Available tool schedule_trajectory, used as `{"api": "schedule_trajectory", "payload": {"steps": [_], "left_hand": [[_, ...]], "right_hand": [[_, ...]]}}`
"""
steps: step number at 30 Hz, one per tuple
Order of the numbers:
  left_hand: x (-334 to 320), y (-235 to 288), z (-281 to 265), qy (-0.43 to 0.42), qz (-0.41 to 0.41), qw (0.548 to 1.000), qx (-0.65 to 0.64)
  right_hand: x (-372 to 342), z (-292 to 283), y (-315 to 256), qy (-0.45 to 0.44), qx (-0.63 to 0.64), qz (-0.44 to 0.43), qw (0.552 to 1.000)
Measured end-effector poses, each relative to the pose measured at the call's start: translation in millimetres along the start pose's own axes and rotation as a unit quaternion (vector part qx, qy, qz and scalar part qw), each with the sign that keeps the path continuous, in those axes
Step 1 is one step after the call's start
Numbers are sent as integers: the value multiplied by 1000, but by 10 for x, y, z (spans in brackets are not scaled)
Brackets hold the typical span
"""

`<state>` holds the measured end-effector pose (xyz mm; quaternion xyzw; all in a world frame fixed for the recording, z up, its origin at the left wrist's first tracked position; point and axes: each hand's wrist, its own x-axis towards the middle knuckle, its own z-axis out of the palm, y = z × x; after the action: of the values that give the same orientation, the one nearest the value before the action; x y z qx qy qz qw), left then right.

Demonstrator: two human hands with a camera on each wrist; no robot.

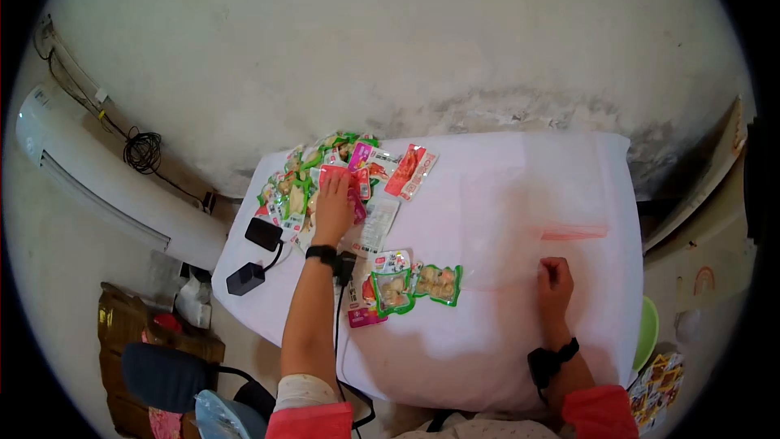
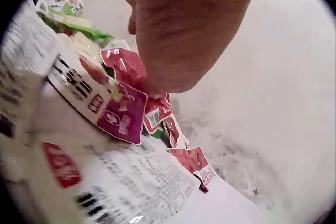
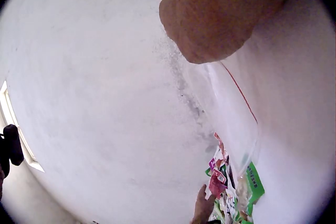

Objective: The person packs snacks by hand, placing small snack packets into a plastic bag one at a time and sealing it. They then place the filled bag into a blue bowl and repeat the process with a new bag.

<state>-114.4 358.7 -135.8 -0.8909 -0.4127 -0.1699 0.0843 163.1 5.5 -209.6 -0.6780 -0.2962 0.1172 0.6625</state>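
Left of centre in the head view, your left hand lays straight fingers on a red packet; lower right, your right hand is curled, grasping what, I cannot tell.

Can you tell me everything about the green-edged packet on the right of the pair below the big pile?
The green-edged packet looks like shiny plastic, with a see-through middle showing roundish tan pieces. It lies flat, a bit askew, on the white cloth. Its left side meets or nearly meets the neighbouring packet. The left hand and right hand are both away from it.
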Motion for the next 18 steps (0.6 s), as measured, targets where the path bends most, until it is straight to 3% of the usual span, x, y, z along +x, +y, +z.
{"api": "schedule_trajectory", "payload": {"steps": [2,4,8,9,14,16,17,18], "left_hand": [[207,125,83,28,47,998,34],[324,282,51,-102,-46,993,34],[199,186,51,-34,-49,997,42],[116,139,45,26,1,997,72],[-232,-13,-188,49,1,999,10],[-304,-39,-305,-52,-40,994,-86],[-358,-35,-357,-51,-41,994,-86],[-431,-26,-405,-111,-13,989,-98]], "right_hand": [[-6,-4,13,-7,20,5,1000],[1,1,-12,-5,19,3,1000],[7,-20,-70,-21,14,9,1000],[4,-18,-92,-21,15,13,1000],[19,22,-111,-9,11,-21,1000],[15,26,-116,-11,16,-19,1000],[20,21,-118,-9,19,-18,1000],[19,10,-110,-10,19,-19,1000]]}}
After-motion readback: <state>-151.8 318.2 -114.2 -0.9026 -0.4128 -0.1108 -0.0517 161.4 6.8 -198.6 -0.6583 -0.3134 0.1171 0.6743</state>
